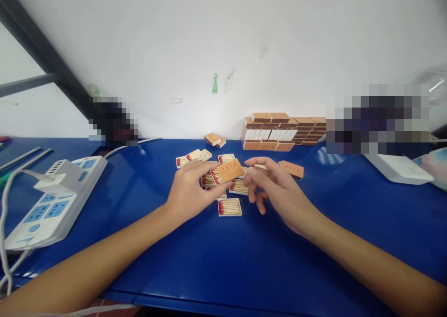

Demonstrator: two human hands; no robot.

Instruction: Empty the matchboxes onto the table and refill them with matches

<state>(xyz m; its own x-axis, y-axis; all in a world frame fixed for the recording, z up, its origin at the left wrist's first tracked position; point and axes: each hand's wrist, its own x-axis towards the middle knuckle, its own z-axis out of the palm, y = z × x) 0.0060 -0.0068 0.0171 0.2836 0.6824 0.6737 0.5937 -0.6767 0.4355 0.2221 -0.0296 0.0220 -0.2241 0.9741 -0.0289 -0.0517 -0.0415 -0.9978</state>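
"While both forearms reach in over the glossy blue tabletop (216, 261), what lies nearest?"

"Well off to the left, a long white plastic power strip with light blue sockets (70, 205). Then, between the hands, a shallow white tray of red-tipped wooden matches (229, 207), flat on the table."

"And the left hand (190, 185)?"

"Its thumb and fingers pinch a small orange cardboard matchbox with red printing (230, 170), tilted and raised above the table. Match heads show at its left end."

"How about the right hand (279, 186)?"

"Its fingers are parted and loosely curled, the index fingertip just beside the box's right end."

"What sits under and behind them?"

"A cluster of white match-filled trays (239, 186), partly hidden by the hands. A little farther, more filled trays (193, 156) lie to the left, and an orange matchbox (292, 169) rests beyond the right hand."

"And at the back?"

"Two orange matchboxes (211, 139), one leaning on the other. To their right, a stack of orange-and-brown matchboxes (284, 131) with a row of white faces stands near the plain white wall (174, 51)."
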